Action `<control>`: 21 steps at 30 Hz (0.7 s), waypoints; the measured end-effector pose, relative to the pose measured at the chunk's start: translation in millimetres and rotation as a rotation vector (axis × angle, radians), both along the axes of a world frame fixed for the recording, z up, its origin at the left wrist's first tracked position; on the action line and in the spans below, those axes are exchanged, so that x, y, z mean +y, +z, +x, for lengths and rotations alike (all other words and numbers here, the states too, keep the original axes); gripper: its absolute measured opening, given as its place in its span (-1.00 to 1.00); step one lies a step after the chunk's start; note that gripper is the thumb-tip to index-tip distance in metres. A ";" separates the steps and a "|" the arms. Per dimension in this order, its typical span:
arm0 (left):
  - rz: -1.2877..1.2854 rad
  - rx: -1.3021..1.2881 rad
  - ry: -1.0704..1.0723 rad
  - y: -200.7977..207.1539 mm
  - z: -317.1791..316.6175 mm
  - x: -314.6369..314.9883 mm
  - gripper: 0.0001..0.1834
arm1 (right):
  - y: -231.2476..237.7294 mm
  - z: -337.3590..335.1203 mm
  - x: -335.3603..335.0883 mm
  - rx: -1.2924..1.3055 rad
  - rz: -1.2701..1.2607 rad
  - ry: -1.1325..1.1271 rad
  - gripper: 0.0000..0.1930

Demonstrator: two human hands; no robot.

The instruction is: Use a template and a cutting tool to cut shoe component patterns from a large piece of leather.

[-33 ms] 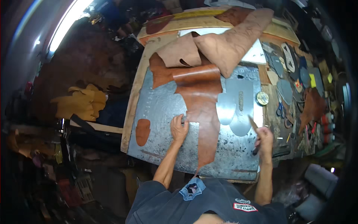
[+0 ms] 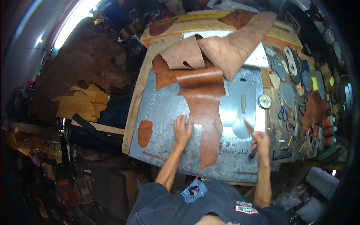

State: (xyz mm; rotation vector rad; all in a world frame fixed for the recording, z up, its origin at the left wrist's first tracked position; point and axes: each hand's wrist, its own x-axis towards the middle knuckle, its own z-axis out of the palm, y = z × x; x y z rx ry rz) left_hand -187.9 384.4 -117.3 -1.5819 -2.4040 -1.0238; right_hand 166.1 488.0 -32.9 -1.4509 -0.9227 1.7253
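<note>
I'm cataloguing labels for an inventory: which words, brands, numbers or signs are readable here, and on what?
Dark shirt: a red-edged white patch bears lettering, not copied here.
Above it: a pale emblem, too small to read.
Round tin: markings on the lid, too small to read.
Brown leather and the knife in the right hand: no writing can be made out.

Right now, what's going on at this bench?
A person is working at a metal-topped table with both hands. The left hand is at the left edge of a brown leather sheet; whether it grips anything is unclear. The right hand holds a pointed tool near flat grey pieces. A small brown piece lies apart, further left.
</note>
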 end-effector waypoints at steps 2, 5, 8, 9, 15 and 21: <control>0.081 0.053 -0.208 43.8 25.7 6.6 -0.52 | 0.9 -35.3 -21.5 0.078 -0.093 0.056 -0.87; -0.011 -0.003 -0.647 77.0 56.8 -6.8 -0.46 | 8.1 -69.2 -50.9 0.214 -0.243 0.172 -0.87; 0.014 -0.052 -0.797 72.5 72.8 -19.8 -0.46 | 14.7 -88.4 -68.9 0.272 -0.302 0.238 -0.87; 0.035 -0.105 -0.821 62.7 71.5 -26.4 -0.49 | 16.0 -92.4 -72.7 0.296 -0.348 0.252 -0.87; 0.138 -0.306 -0.744 34.2 56.1 -50.6 -0.73 | 24.4 -122.5 -97.6 -0.023 0.036 0.260 -0.73; -0.119 -0.533 -0.691 51.4 42.2 -81.4 -0.82 | -3.9 -132.4 -134.7 -0.391 0.353 0.392 -0.85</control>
